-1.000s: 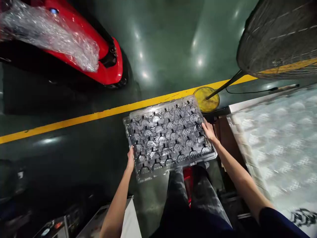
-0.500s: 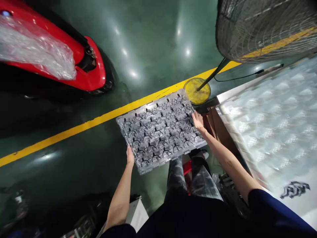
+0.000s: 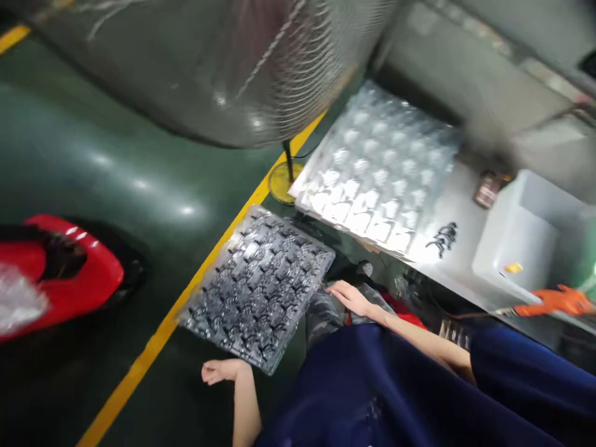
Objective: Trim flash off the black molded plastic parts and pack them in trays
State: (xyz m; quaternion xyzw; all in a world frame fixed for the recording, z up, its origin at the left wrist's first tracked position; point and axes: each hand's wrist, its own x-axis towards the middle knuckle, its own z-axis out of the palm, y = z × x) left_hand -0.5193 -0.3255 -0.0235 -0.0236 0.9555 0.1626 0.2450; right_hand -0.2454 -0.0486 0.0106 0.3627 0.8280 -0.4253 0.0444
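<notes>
A clear plastic tray (image 3: 261,279) full of black curved parts in rows lies below me, over the yellow floor line, with its near corner toward my body. My left hand (image 3: 220,371) is just off its near-left edge, apart from it, fingers loosely curled and holding nothing. Beside the tray's right edge, above my legs, is my right hand (image 3: 350,298). Its fingers are stretched out and nothing shows in them. On the workbench to the right lies a small heap of similar black parts (image 3: 443,239).
A large fan (image 3: 223,68) on a yellow round base (image 3: 282,183) stands ahead. Clear moulded trays (image 3: 372,167) cover part of the bench (image 3: 459,270). Farther right are a white bin (image 3: 516,236) and an orange-handled tool (image 3: 554,302). A red machine (image 3: 84,267) stands left.
Both hands have let go of the tray and moved apart from it. My view has swung right, bringing the bench, its bin and the orange-handled tool into sight.
</notes>
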